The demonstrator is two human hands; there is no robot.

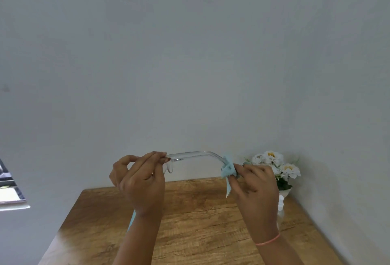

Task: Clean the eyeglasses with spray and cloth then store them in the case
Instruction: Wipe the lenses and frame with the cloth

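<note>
A person holds clear-framed eyeglasses (190, 155) in the air above a wooden table (200, 233), in front of a plain grey wall (190, 75). The left hand (139, 180) pinches the lens end of the frame between thumb and fingertips, while the right hand (255, 191) grips a pale blue cloth (228, 170) bunched around the far end of one temple arm. Both hands are grasping, neither relaxed. The glasses touch nothing but the fingers and the cloth. A thin pink band (268, 241) circles the right wrist. At the table's back right corner stands a white pot (285, 192) of white flowers (276, 165), and just in front of it is a white bottle (281, 203), mostly hidden behind the right hand.
</note>
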